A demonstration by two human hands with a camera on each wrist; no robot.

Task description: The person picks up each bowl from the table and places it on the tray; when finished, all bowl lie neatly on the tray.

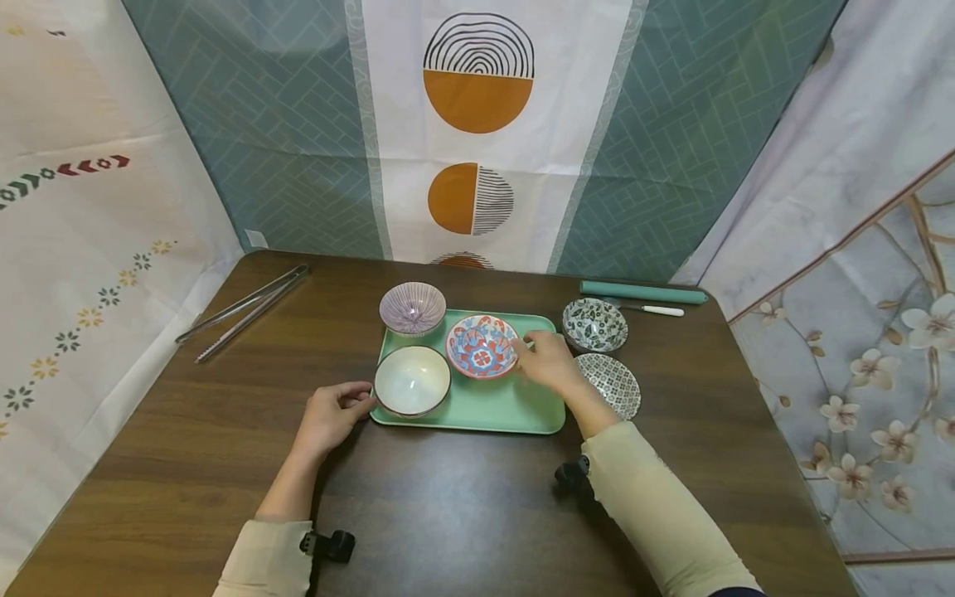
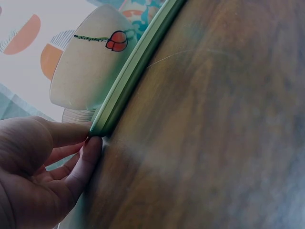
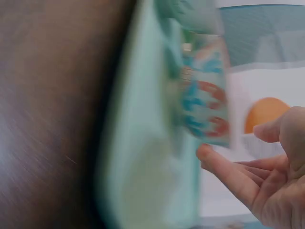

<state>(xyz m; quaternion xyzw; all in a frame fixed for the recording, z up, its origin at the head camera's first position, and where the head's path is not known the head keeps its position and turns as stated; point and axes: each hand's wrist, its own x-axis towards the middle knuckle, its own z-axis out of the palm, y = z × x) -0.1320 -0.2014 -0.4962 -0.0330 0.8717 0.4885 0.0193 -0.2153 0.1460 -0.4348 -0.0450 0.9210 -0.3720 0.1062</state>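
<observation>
My left hand (image 1: 333,414) pinches the near left corner of a green tray (image 1: 477,412) between thumb and finger, plainest in the left wrist view. A white bowl with a dark rim (image 1: 413,381) stands on the tray beside that hand. Right of it on the tray is a red-and-blue patterned bowl (image 1: 482,347). My right hand (image 1: 550,361) is over the tray's right side, close to this bowl's rim. In the right wrist view its thumb and forefinger are spread apart with nothing between them, and the patterned bowl (image 3: 209,98) lies just beyond the fingertip.
A purple striped bowl (image 1: 413,308) is at the tray's far left corner. Right of the tray are a dark floral bowl (image 1: 594,324) and a patterned plate (image 1: 613,383). Behind them lie a white-handled knife (image 1: 662,311) and a teal roll (image 1: 643,292). Metal tongs (image 1: 249,308) rest far left.
</observation>
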